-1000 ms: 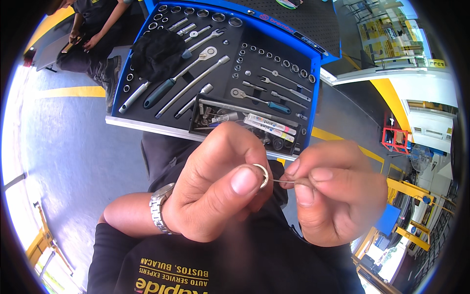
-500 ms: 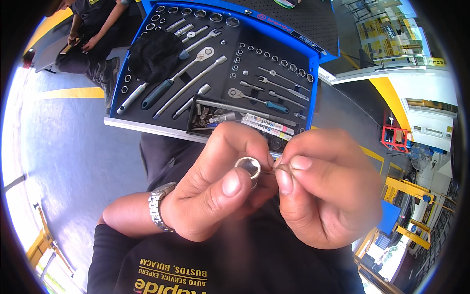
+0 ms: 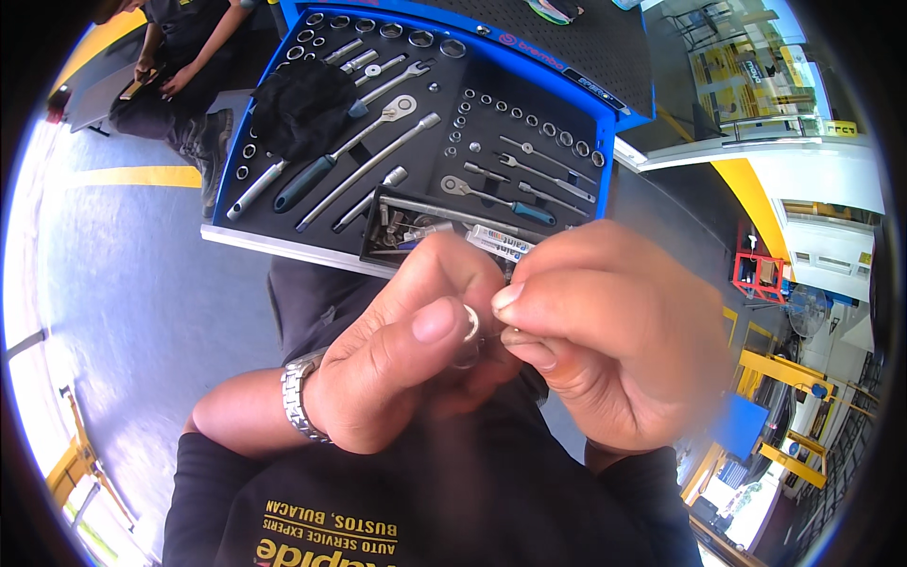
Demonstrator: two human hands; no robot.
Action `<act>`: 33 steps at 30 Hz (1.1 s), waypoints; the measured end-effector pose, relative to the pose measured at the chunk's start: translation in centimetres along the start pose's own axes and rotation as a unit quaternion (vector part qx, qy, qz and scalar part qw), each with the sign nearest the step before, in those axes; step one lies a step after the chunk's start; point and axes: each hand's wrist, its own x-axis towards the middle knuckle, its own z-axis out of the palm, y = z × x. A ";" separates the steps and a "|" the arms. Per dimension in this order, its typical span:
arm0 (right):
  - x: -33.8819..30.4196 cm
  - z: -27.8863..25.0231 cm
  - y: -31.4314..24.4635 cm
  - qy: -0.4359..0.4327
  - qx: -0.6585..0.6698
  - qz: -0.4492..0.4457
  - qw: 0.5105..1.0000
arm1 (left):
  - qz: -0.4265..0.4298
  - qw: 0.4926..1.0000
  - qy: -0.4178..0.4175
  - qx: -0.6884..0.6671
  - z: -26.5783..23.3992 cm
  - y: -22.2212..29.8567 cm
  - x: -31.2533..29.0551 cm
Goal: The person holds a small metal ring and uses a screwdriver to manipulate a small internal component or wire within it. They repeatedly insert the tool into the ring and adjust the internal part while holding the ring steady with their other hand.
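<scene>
My left hand (image 3: pixel 402 354), with a metal-band watch (image 3: pixel 295 402) on its wrist, is closed around a small shiny metal socket (image 3: pixel 471 322). Thumb and fingers cover most of the socket, and only part of its rim shows. Close on its right, my right hand (image 3: pixel 614 335) has thumb and forefinger pinched together near the socket. Whatever lies between those fingertips is too small and hidden to name. Behind both hands is an open blue tool drawer (image 3: pixel 283 248) with sockets and ratchets laid in dark foam.
A black tray (image 3: pixel 371 227) at the drawer's near edge holds white markers (image 3: pixel 496 241) and small metal parts. A black cloth (image 3: pixel 302 104) lies over tools at the left. Another person (image 3: pixel 184 85) sits at the far left. A red stand (image 3: pixel 761 274) is at the right.
My right hand has moved left and slightly up, closer to the socket. The socket has turned or shifted behind my left thumb, so its open end shows less.
</scene>
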 end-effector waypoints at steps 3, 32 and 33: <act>-0.1 0.4 0.9 -0.001 0.077 0.016 0.997 | -0.003 1.000 0.003 -0.019 0.1 -0.1 -0.2; -1.8 1.3 1.9 0.041 0.164 0.029 0.985 | 0.013 0.991 -0.020 0.134 0.0 -1.0 -0.9; -2.0 1.3 2.0 0.046 0.155 0.015 0.987 | 0.014 0.990 -0.018 0.140 0.1 -0.8 -0.9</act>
